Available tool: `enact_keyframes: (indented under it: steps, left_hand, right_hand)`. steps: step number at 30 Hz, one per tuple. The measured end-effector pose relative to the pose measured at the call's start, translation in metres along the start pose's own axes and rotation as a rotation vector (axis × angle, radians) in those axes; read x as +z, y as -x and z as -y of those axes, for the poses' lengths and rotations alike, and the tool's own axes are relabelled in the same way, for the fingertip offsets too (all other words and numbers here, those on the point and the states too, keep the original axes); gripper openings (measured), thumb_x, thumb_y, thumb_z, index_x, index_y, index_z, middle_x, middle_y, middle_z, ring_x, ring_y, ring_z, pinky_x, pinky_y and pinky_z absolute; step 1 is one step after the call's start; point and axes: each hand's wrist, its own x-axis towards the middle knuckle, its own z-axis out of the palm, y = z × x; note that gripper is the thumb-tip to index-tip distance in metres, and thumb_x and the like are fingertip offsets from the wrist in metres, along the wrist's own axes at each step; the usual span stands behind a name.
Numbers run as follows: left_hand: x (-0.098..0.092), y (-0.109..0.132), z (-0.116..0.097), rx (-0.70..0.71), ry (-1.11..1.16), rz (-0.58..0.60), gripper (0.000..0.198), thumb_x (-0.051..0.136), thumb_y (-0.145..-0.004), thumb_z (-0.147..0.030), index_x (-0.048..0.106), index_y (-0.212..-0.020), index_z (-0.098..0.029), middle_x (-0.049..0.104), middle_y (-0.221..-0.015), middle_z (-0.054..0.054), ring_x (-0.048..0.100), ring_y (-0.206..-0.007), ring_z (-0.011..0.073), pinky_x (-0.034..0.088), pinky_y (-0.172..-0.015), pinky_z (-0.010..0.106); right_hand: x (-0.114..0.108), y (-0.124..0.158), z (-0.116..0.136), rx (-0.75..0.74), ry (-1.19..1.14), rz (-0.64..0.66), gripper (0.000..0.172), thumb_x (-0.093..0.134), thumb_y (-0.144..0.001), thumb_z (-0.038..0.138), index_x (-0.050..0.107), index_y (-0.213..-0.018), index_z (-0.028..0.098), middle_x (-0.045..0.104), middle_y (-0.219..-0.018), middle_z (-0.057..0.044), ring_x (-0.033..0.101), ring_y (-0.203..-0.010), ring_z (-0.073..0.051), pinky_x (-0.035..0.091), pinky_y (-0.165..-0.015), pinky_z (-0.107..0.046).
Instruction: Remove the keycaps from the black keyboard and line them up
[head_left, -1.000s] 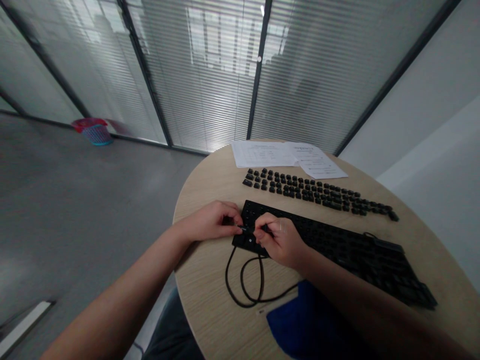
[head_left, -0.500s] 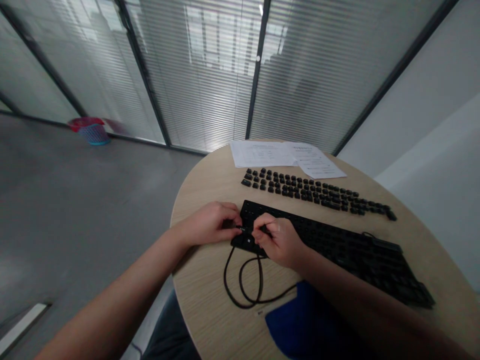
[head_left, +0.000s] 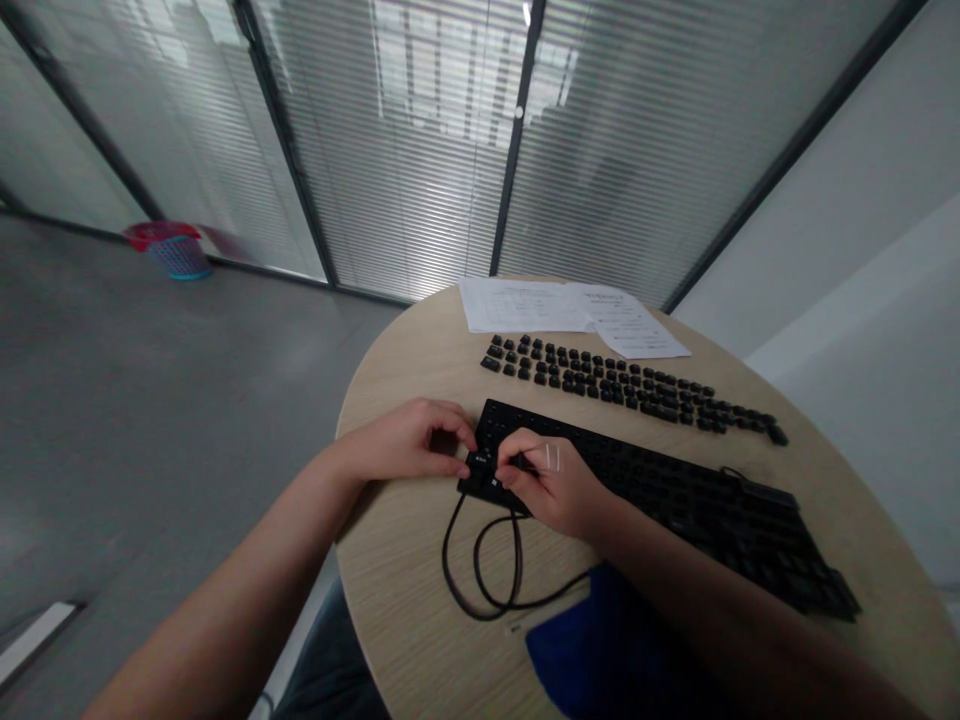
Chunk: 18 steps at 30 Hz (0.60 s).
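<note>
A black keyboard [head_left: 637, 465] lies aslant on the round wooden table, with several keys off at its left end. At that left edge, my left hand [head_left: 420, 440] rests with thumb and forefinger a little apart, beside a black key with white lettering [head_left: 480, 458]. My right hand [head_left: 551, 480] is closed in a pinch over the keyboard's left part, near a key with a white mark [head_left: 494, 483]. Something small and dark shows between its fingers, too hidden to name. Loose black keycaps [head_left: 600, 380] lie in rows beyond the keyboard.
Printed sheets [head_left: 525, 305] lie at the table's far edge. A black cable [head_left: 480, 615] loops in front of the keyboard, near a blue item [head_left: 562, 650] partly under my right forearm. A red and blue basket [head_left: 176, 250] stands on the floor by the glass wall.
The left thumb and forefinger have drawn slightly back left from the lettered key, which shows more plainly. My right hand has shifted slightly left, still pinched.
</note>
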Motion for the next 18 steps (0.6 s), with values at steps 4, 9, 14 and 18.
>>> enact_keyframes:
  steps: [4, 9, 14, 18]
  left_hand:
    - [0.0002, -0.0008, -0.0009, 0.010, -0.002, 0.008, 0.017, 0.079, -0.088, -0.031, 0.079, -0.100, -0.020, 0.074, -0.099, 0.005, 0.066, -0.083, 0.0161, 0.052, -0.073, 0.026]
    - [0.0009, -0.0017, 0.0003, 0.044, 0.008, -0.008, 0.011, 0.074, -0.091, -0.027, 0.079, -0.097, -0.019, 0.076, -0.098, 0.006, 0.069, -0.086, 0.0164, 0.054, -0.077, 0.027]
    - [0.0013, -0.0018, 0.0019, 0.047, 0.003, -0.006, 0.010, 0.072, -0.092, -0.025, 0.079, -0.094, -0.018, 0.078, -0.097, 0.006, 0.071, -0.086, 0.0159, 0.054, -0.078, 0.026]
    - [0.0018, -0.0017, 0.0035, 0.021, -0.012, -0.008, 0.009, 0.074, -0.090, -0.025, 0.079, -0.094, -0.018, 0.079, -0.096, 0.006, 0.071, -0.085, 0.0164, 0.054, -0.078, 0.027]
  right_hand:
    - [0.0005, -0.0002, 0.0004, -0.082, 0.043, 0.036, 0.028, 0.044, -0.110, 0.040, 0.060, -0.098, 0.022, 0.072, -0.086, -0.005, 0.067, -0.073, -0.018, 0.051, -0.069, -0.028]
    - [0.0012, -0.0001, 0.0021, -0.109, 0.097, 0.041, 0.027, 0.040, -0.110, 0.039, 0.059, -0.101, 0.022, 0.073, -0.088, -0.006, 0.068, -0.074, -0.019, 0.051, -0.070, -0.030]
    - [0.0009, -0.0005, 0.0002, 0.018, 0.017, 0.009, 0.025, 0.046, -0.109, 0.041, 0.059, -0.097, 0.022, 0.068, -0.079, -0.002, 0.062, -0.062, -0.015, 0.045, -0.059, -0.026]
    - [-0.0001, -0.0011, -0.0005, 0.056, -0.017, 0.018, 0.026, 0.048, -0.108, 0.043, 0.058, -0.095, 0.023, 0.065, -0.075, 0.000, 0.061, -0.059, -0.014, 0.043, -0.057, -0.025]
